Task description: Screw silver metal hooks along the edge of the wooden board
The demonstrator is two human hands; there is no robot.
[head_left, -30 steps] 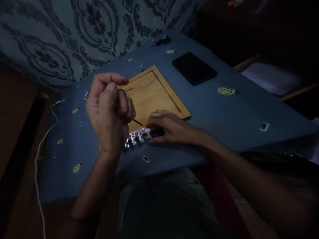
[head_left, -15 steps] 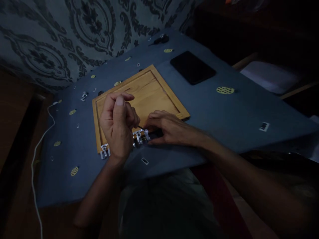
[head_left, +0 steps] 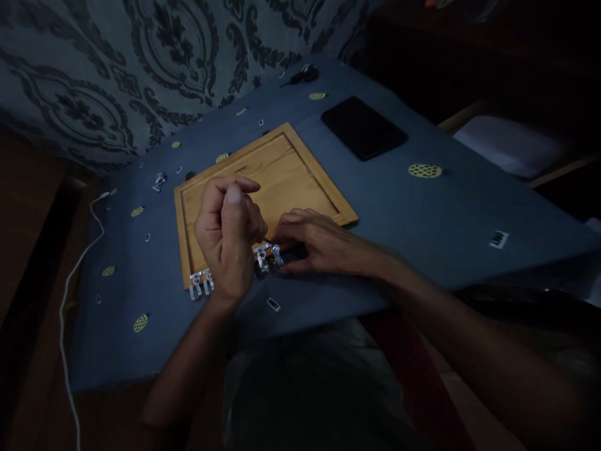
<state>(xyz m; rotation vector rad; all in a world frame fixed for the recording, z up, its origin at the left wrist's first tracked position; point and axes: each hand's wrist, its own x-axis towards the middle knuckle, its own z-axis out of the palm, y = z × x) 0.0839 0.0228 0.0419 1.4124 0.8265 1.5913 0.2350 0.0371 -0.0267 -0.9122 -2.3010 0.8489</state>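
My left hand [head_left: 230,235] is closed round a screwdriver; only its thin dark shaft [head_left: 269,241] shows, its handle hidden in the fist. The shaft's tip meets a silver metal hinge [head_left: 277,254] at the near edge of a framed wooden panel [head_left: 267,163]. From the right, my right hand [head_left: 319,241] rests at that edge, thumb and fingers closed about the hinge. A second silver hinge [head_left: 261,257] sits just left of it. Further left along the same edge are more silver hinges [head_left: 196,285], partly behind my left wrist.
The panel lies on a blue patterned tablecloth [head_left: 389,213]. A black tablet-like slab [head_left: 364,128] lies beyond it, right. At the far side is a small dark object [head_left: 305,74]. A loose metal piece [head_left: 159,181] lies left. A white cable [head_left: 70,275] hangs over the left edge.
My left hand has shifted slightly to the right and turned a little, uncovering more of the hinges at the panel's left. My right hand stays in place.
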